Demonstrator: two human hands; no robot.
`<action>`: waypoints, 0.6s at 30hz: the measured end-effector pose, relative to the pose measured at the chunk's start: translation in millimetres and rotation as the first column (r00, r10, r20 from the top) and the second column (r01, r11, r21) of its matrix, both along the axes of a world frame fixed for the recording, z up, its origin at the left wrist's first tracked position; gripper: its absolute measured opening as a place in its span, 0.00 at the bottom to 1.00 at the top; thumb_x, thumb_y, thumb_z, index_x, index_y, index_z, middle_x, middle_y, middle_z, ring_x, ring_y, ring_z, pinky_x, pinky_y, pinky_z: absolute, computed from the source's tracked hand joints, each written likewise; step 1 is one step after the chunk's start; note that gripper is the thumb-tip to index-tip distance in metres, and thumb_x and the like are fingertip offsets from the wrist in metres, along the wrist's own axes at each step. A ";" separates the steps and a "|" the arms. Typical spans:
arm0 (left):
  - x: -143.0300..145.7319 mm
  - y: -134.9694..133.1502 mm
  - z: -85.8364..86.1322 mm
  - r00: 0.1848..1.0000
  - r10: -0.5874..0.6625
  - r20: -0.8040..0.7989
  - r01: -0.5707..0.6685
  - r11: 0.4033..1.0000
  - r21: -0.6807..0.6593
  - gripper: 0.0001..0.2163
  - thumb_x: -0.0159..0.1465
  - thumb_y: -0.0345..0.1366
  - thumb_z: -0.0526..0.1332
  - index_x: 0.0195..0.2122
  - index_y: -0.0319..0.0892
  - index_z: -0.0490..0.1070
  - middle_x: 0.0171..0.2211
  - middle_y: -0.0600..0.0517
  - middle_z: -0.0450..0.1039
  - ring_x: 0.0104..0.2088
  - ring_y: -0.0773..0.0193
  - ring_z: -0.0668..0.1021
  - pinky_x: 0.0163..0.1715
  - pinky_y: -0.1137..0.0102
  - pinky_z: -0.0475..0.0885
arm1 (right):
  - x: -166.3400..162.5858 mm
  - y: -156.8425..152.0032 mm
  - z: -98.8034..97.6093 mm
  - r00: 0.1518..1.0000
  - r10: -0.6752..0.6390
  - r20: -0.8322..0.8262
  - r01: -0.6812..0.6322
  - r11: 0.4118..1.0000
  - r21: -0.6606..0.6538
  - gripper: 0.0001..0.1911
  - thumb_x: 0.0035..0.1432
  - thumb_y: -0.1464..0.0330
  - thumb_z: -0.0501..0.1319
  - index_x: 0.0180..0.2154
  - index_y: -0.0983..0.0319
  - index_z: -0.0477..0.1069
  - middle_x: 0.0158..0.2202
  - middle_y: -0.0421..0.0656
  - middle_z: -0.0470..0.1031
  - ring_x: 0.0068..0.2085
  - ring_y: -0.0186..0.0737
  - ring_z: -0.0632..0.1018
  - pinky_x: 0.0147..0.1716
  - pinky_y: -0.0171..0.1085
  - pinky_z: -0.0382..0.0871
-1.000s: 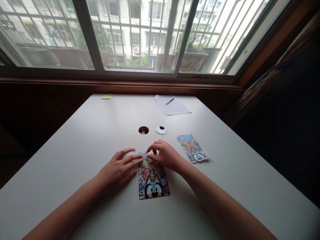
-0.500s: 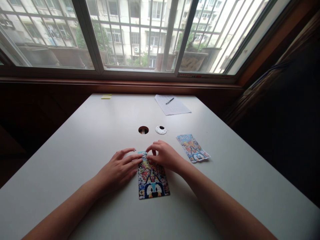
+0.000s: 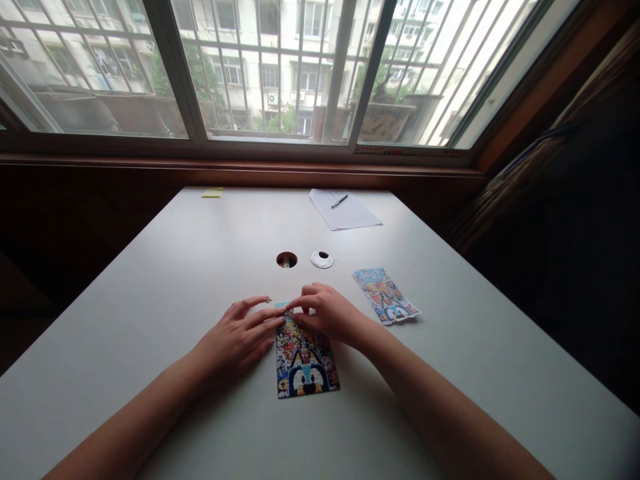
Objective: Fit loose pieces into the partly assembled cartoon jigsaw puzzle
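Observation:
A colourful jigsaw puzzle (image 3: 306, 363) with a blue cartoon dog face lies on the white table (image 3: 165, 267) in front of me. My left hand (image 3: 237, 337) rests flat beside the puzzle's left edge, fingers spread, its fingertips touching the upper left corner. My right hand (image 3: 325, 310) sits over the puzzle's top edge with thumb and fingers pinched together and pointing left; what they hold is hidden. A tiny loose piece (image 3: 269, 300) lies just beyond my left index fingertip.
A printed packet (image 3: 386, 297) with the same picture lies right of my right hand. Farther back are a round cable hole (image 3: 287, 260), its white cap (image 3: 321, 259), a paper sheet (image 3: 345, 210) with a pen (image 3: 339, 201), and a yellow note (image 3: 213, 193). A barred window stands behind.
My right hand's fingers have flattened and reached a little left along the puzzle's top edge. My left hand and the puzzle have stayed in place.

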State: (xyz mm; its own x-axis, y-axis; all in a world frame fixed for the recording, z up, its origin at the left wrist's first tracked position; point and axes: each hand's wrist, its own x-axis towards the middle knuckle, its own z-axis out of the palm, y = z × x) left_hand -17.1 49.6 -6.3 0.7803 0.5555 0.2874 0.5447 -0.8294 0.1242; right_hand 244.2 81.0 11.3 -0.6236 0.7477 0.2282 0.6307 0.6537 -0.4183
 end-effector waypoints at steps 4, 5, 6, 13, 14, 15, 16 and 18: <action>-0.1 0.0 -0.6 1.000 0.007 -0.018 -0.006 1.000 0.030 0.21 0.71 0.36 0.55 0.65 0.49 0.62 0.63 0.54 0.67 0.66 0.51 0.59 0.62 0.55 0.63 | 0.7 1.6 -3.3 1.000 0.010 0.015 -0.010 1.000 0.007 0.09 0.61 0.66 0.66 0.43 0.54 0.81 0.32 0.42 0.74 0.35 0.38 0.71 0.37 0.36 0.61; -0.1 0.0 -0.8 1.000 0.007 -0.020 -0.007 0.999 0.033 0.21 0.71 0.36 0.55 0.64 0.49 0.62 0.63 0.54 0.67 0.66 0.51 0.60 0.62 0.55 0.63 | 1.2 2.1 -3.9 1.000 0.013 0.021 -0.013 1.000 0.014 0.09 0.61 0.66 0.66 0.44 0.54 0.81 0.31 0.42 0.74 0.35 0.38 0.71 0.37 0.36 0.61; -0.1 0.0 -0.9 1.000 0.008 -0.019 -0.008 0.999 0.034 0.21 0.71 0.36 0.56 0.64 0.49 0.62 0.62 0.54 0.67 0.66 0.51 0.60 0.62 0.55 0.63 | 1.7 2.6 -4.2 0.999 0.016 0.030 -0.017 1.000 0.024 0.09 0.61 0.65 0.66 0.44 0.53 0.81 0.31 0.42 0.74 0.35 0.38 0.71 0.37 0.36 0.61; -0.2 -0.1 -0.6 0.999 0.006 -0.031 -0.005 0.999 0.040 0.20 0.71 0.36 0.56 0.64 0.49 0.62 0.63 0.54 0.66 0.66 0.52 0.60 0.62 0.55 0.63 | 5.9 3.0 2.7 0.995 0.081 0.051 -0.085 0.993 0.082 0.09 0.61 0.67 0.66 0.43 0.53 0.82 0.30 0.41 0.74 0.31 0.34 0.71 0.35 0.35 0.59; -0.2 -0.2 -0.4 0.999 0.006 -0.036 -0.004 0.999 0.042 0.20 0.71 0.36 0.55 0.64 0.49 0.62 0.63 0.55 0.66 0.66 0.52 0.60 0.62 0.55 0.63 | 6.2 2.9 3.5 0.994 0.095 0.052 -0.099 0.991 0.087 0.09 0.61 0.67 0.66 0.42 0.53 0.82 0.30 0.41 0.74 0.31 0.34 0.71 0.34 0.35 0.59; -0.2 -0.2 -0.2 0.999 0.005 -0.037 -0.003 0.999 0.043 0.20 0.71 0.36 0.55 0.64 0.49 0.62 0.63 0.55 0.66 0.66 0.52 0.60 0.61 0.55 0.63 | 6.5 3.0 3.7 0.993 0.106 0.057 -0.111 0.989 0.093 0.08 0.62 0.67 0.65 0.42 0.53 0.83 0.29 0.41 0.74 0.30 0.34 0.71 0.34 0.35 0.59; -0.2 -0.3 -0.1 0.999 0.005 -0.037 -0.004 0.999 0.043 0.20 0.71 0.36 0.55 0.64 0.49 0.62 0.63 0.55 0.66 0.66 0.52 0.60 0.61 0.55 0.63 | 6.8 3.1 3.4 0.991 0.115 0.066 -0.121 0.988 0.099 0.08 0.62 0.67 0.65 0.41 0.53 0.83 0.29 0.40 0.74 0.30 0.34 0.71 0.34 0.35 0.58; 0.0 -0.4 -0.2 0.999 0.004 -0.034 -0.003 0.999 0.046 0.20 0.71 0.36 0.55 0.64 0.49 0.62 0.63 0.54 0.66 0.66 0.52 0.60 0.61 0.56 0.63 | 7.6 4.0 1.7 0.988 0.126 0.088 -0.135 0.985 0.108 0.08 0.62 0.67 0.65 0.40 0.52 0.83 0.29 0.40 0.73 0.30 0.34 0.70 0.33 0.35 0.57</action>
